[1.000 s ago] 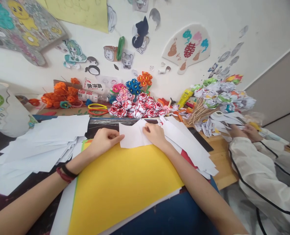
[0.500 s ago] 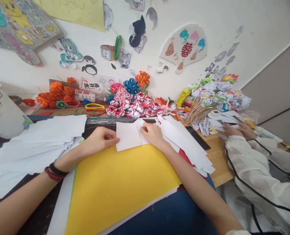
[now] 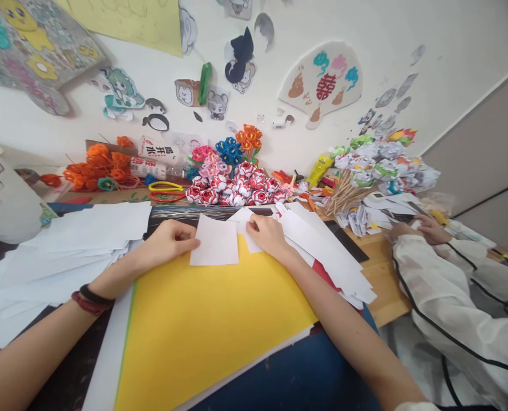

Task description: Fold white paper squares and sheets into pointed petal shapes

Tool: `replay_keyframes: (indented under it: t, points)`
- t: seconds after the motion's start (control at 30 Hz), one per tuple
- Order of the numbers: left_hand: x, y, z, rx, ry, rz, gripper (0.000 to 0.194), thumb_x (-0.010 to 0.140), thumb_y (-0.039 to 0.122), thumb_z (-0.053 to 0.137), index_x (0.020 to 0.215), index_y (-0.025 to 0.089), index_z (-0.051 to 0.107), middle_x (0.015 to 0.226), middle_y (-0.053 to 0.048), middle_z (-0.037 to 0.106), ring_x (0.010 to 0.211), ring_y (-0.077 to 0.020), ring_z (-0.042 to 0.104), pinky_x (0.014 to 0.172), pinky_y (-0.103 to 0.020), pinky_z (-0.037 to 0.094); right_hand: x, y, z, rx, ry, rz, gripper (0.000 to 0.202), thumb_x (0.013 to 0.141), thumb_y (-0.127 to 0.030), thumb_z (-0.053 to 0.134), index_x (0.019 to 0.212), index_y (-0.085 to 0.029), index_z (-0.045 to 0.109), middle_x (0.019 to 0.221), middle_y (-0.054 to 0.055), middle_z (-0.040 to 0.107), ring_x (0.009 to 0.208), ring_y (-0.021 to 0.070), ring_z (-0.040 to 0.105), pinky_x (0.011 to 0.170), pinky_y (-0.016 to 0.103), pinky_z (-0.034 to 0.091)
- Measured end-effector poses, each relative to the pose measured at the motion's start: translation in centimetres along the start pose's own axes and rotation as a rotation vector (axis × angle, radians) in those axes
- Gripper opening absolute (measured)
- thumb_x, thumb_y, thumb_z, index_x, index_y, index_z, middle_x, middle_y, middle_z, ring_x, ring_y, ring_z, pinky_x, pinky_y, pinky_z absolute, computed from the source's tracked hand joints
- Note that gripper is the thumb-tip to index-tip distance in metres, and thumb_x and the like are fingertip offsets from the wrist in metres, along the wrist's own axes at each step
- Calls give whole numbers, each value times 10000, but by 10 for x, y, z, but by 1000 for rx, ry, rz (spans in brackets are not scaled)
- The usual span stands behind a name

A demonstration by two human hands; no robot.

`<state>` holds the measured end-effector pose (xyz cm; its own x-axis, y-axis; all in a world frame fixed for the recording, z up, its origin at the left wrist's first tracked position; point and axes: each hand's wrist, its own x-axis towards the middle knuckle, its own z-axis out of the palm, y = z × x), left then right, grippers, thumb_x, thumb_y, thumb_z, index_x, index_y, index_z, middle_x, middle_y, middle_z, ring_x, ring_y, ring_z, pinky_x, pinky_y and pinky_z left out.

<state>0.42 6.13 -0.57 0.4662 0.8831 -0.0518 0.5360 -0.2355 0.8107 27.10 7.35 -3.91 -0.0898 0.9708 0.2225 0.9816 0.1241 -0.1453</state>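
Observation:
Pinched at its left edge, a square white paper sheet (image 3: pixel 215 241) is in my left hand (image 3: pixel 173 242), whose fingers are closed. My right hand (image 3: pixel 266 233) is closed on a second white paper piece (image 3: pixel 242 218), partly hidden behind the fingers. A narrow strip of yellow shows between the two papers. Both hands are over the far edge of a large yellow sheet (image 3: pixel 211 319), which lies on white paper.
White paper stacks (image 3: pixel 65 251) lie left, and more white sheets (image 3: pixel 322 245) lie right. Red-and-white paper flowers (image 3: pixel 239 188), thin wires (image 3: pixel 185 213) and a bouquet on sticks (image 3: pixel 378 165) stand behind. At far right, a co-worker's hands (image 3: pixel 429 229) handle paper.
My left hand has moved slightly left with the square paper, drawing it away from the paper in my right hand. The right hand has stayed nearly in place.

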Motion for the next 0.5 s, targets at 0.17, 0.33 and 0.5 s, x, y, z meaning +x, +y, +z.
replay_keyframes:
  t: [0.17, 0.33, 0.5]
  points:
    - [6, -13, -1, 85, 141, 0, 404, 807, 458, 501, 516, 188, 427, 462, 38, 424, 460, -101, 384, 486, -238, 270, 0, 0, 1, 8, 12, -17, 204, 916, -310, 462, 801, -208, 597, 820, 1, 686, 765, 155, 600, 593, 265, 244]
    - [9, -14, 9, 453, 185, 85, 354, 835, 440, 481, 579, 195, 471, 508, 41, 467, 516, -116, 428, 535, -253, 247, -1, 1, 1, 8, 20, -42, 199, 910, -296, 464, 777, -206, 581, 777, -3, 672, 727, 149, 588, 591, 264, 241]
    - [10, -17, 12, 544, 195, 81, 356, 861, 445, 452, 600, 202, 457, 513, 46, 472, 508, -118, 441, 539, -259, 235, -1, 2, 1, 8, 28, -59, 200, 911, -302, 459, 775, -209, 572, 777, -10, 667, 719, 143, 584, 592, 266, 241]
